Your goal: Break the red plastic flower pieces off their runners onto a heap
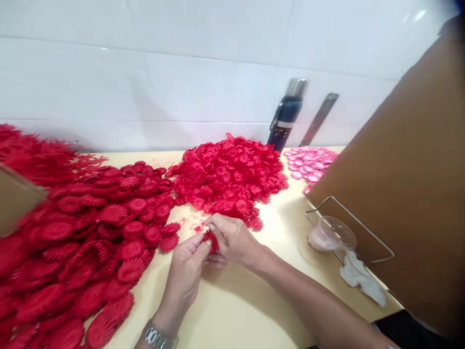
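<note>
My left hand (186, 271) and my right hand (232, 238) meet above the pale yellow table (236, 310). Both pinch one small red plastic flower piece (210, 241) between their fingertips. A silver watch (157, 335) is on my left wrist. Just behind the hands lies a mound of small red flower pieces (228, 174). To the left spreads a larger heap of bigger red toothed flower discs (83, 242).
Pink round pieces (310, 165) lie at the back right by a dark flask (286, 116) and a metal strip (319, 118) leaning on the white tiled wall. A large cardboard box (407, 184) fills the right side. A small cup of pink paste (329, 235) and white cloth (359, 276) sit by it.
</note>
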A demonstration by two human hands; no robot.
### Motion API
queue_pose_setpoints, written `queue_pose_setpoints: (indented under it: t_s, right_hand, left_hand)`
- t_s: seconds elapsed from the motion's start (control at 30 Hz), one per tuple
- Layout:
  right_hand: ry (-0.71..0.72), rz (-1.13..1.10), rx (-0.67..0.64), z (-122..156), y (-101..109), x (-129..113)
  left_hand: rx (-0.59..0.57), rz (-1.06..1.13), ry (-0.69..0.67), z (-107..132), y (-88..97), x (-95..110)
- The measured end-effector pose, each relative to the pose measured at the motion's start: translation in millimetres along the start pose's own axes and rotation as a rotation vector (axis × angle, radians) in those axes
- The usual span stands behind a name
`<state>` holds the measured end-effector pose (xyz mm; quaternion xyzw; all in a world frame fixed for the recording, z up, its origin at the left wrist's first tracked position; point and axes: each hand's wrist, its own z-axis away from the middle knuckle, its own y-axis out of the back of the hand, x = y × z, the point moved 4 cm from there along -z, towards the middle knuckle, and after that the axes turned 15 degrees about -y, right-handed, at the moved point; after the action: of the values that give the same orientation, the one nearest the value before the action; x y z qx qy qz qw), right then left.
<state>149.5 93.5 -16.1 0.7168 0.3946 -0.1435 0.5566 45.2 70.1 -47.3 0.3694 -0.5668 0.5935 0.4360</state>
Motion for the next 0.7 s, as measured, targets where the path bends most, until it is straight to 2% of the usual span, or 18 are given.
queue_pose_setpoints:
  t_s: [0.1, 0.17, 0.23, 0.33, 0.47, 0.57, 0.7]
  right_hand:
    - [-0.004, 0.190, 0.128, -9, 28, 1]
    - [-0.082, 0.380, 0.218, -11, 53, 6]
    - [-0.177, 0.532, 0.238, -5, 76, 13]
    - [-0.229, 0.643, 0.261, 24, 104, 16]
    - [-0.317, 0.773, 0.405, 80, 141, 25]
    - [-0.417, 0.824, 0.280, 108, 155, 47]
    - [-0.451, 0.766, 0.053, 114, 155, 74]
  left_hand:
    - [0.099, 0.001, 0.020, -3, 7.3, 2]
    - [0.165, -0.014, -0.009, -6, 12.9, 4]
    - [0.185, -0.015, -0.048, -7, 15.2, 6]
    - [0.174, -0.017, -0.036, -6, 13.3, 7]
    - [0.183, -0.018, 0.004, -3, 8.6, 9]
    - [0.170, -0.030, 0.008, 0, 6.0, 10]
    - [0.151, -0.048, 0.022, 1, 4.4, 10]
